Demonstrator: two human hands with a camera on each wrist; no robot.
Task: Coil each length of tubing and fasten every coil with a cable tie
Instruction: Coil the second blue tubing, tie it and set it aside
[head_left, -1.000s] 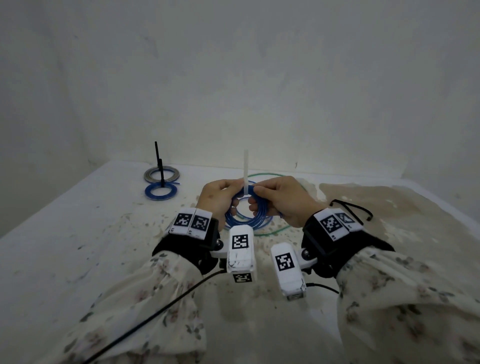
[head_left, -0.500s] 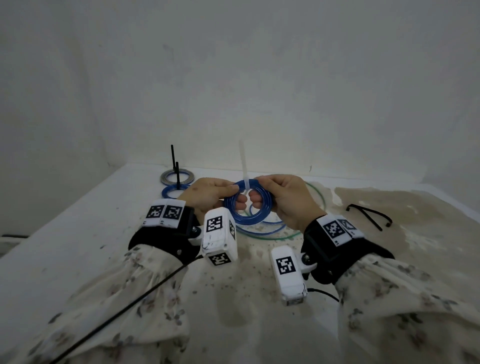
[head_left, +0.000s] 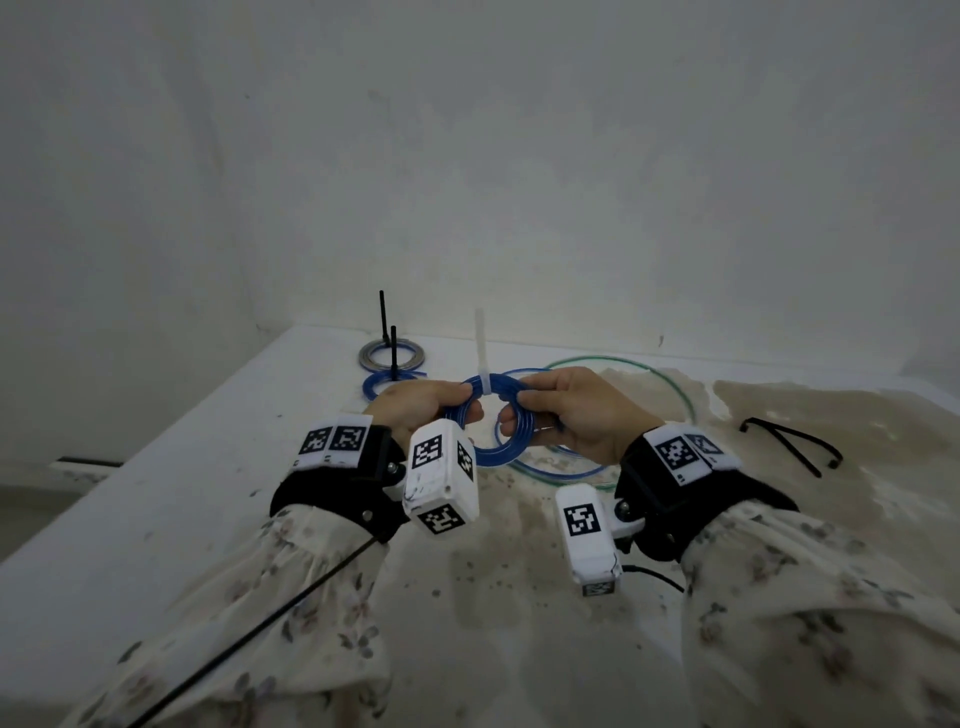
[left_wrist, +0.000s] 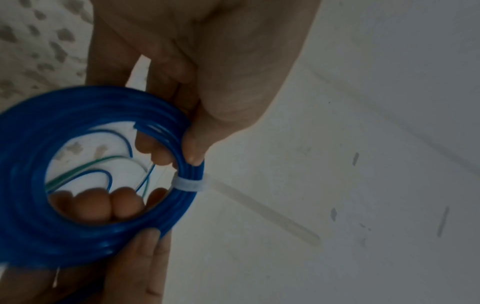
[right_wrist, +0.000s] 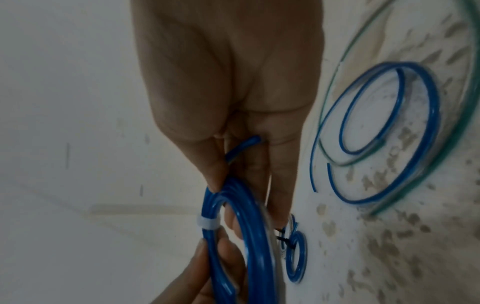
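Note:
Both hands hold a blue tubing coil (head_left: 488, 452) above the table. A white cable tie (head_left: 486, 387) wraps its top, and the tail stands straight up. My left hand (head_left: 465, 408) pinches the coil just left of the tie, and my right hand (head_left: 519, 408) grips it just right of the tie. In the left wrist view the tie (left_wrist: 187, 185) circles the coil (left_wrist: 91, 242), with right-hand fingers through the hole. The right wrist view shows the tie (right_wrist: 207, 223) on the coil (right_wrist: 249, 236) between the two thumbs.
Loose blue tubing (head_left: 561, 467) and a loose green tubing loop (head_left: 675, 384) lie on the table under my right hand. Two tied coils, a grey coil (head_left: 392, 358) and a blue coil (head_left: 382, 387), sit back left. Black cable ties (head_left: 789, 447) lie at the right. A wall stands close behind.
The coil has come up and turned to face me more fully. My fingers have moved apart to either side of the tie, and the right hand no longer sits at the tie's base.

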